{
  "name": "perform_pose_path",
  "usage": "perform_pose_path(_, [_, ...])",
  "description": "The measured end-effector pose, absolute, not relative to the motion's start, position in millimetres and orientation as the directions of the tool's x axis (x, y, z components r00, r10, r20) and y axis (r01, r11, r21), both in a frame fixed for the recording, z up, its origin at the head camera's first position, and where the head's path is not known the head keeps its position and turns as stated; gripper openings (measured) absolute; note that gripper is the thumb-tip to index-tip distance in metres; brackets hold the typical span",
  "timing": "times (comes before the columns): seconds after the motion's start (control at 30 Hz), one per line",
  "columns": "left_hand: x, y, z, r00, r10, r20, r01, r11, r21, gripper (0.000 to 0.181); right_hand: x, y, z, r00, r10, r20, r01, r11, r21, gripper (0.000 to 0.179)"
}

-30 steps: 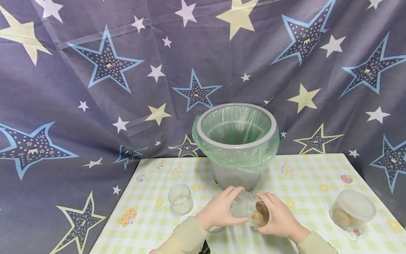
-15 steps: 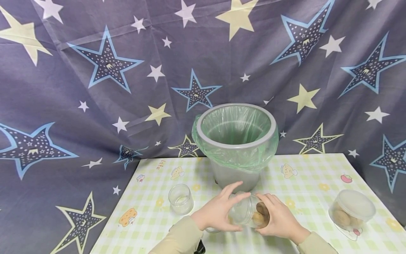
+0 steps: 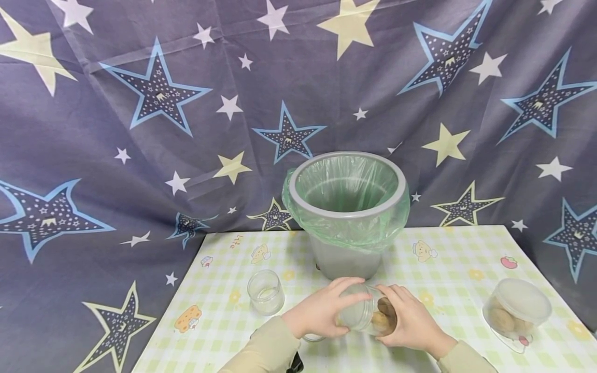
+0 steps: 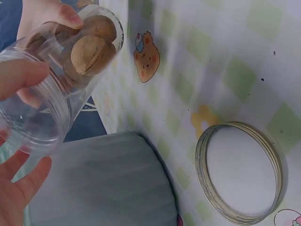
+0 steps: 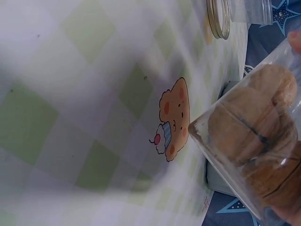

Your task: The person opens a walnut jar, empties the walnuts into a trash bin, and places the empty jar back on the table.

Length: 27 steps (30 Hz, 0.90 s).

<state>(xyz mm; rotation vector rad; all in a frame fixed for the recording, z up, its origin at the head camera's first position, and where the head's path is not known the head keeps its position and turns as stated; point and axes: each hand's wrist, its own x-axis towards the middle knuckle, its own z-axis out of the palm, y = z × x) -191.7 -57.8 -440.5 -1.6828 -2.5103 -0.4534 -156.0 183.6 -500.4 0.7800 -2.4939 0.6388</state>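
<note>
R hand (image 3: pixel 415 324) grips the walnut end of a clear jar (image 3: pixel 366 318); L hand (image 3: pixel 322 311) curls round the other end, nr the ridges. Jar lies on its side btwn them, above the table (image 3: pixel 452 324), in front of the bin (image 3: pixel 347 264). Can't tell if the L end is the jar's own or a 2nd pc.

To do this well, IMO: hold R firm, as the walnuts (image 4: pixel 89 54) bunch there & prob. carry most of the wt. L light but even round the ridges, esp. since smooth clear walls may slip. R end a touch low, so walnuts don't roll twd L. Mind the lid (image 4: pixel 242 174) flat on the table, nr L hand. Spare jar (image 3: pixel 267 300) & lidded tub (image 3: pixel 517 313) stand well apart, i.e. no obstacle.
</note>
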Motion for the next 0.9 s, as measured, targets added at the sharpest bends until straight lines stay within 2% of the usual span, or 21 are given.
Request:
perform_pose_path(0.47, [-188.4,-56.2,-444.3,-0.527,0.811,0.256,0.847,0.473,0.245,0.084,-155.3,183.8,-499.4,-0.711,-0.43,0.557,-0.637,0.728,-0.252,0.1])
perform_pose_path(0.73, [-188.7,-55.7,-445.9,-0.583,0.775,0.243,0.805,0.513,0.298,0.08,-155.2,182.7,-499.5,-0.728,-0.421,0.54,-0.624,0.734,-0.268,0.1])
perform_pose_path(0.9, [-189.9,-58.2,-444.0,-0.651,0.726,0.221,0.749,0.567,0.343,0.078,-155.7,184.4,-500.7,-0.738,-0.405,0.539,-0.608,0.746,-0.271,0.101])
